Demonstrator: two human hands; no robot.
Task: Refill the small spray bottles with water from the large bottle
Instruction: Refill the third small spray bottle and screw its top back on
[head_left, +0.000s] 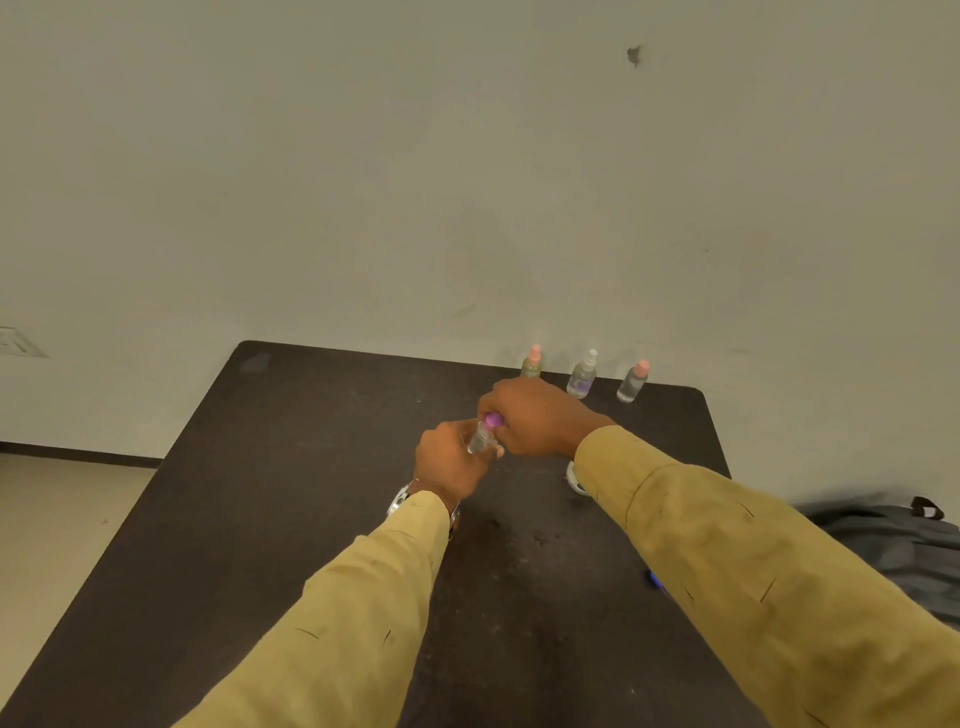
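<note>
Over the middle of the dark bench (322, 467), two hands meet around one small spray bottle (482, 438). The left hand (451, 462) is wrapped tight around the clear body of the bottle and holds it tilted. The right hand (535, 415) has its grip pinched shut on the purple cap (493, 419) at the top. It looks like the cap is being twisted, but I cannot tell if it is going on or coming off. Three more small bottles stand in a row at the back edge, near the wall: a green bottle (531, 364) with a pink top, a clear bottle (583, 375) with a white top, and another clear one (632, 383) with a pink top. The large bottle with the water cannot be seen for sure; only a bit of something round and pale (575, 475) peeks out from under the right sleeve. A dark bag (893, 551) sits off to the right. Next, the two hands must turn against each other, and the bottle should be kept straight so no water spills.
</note>
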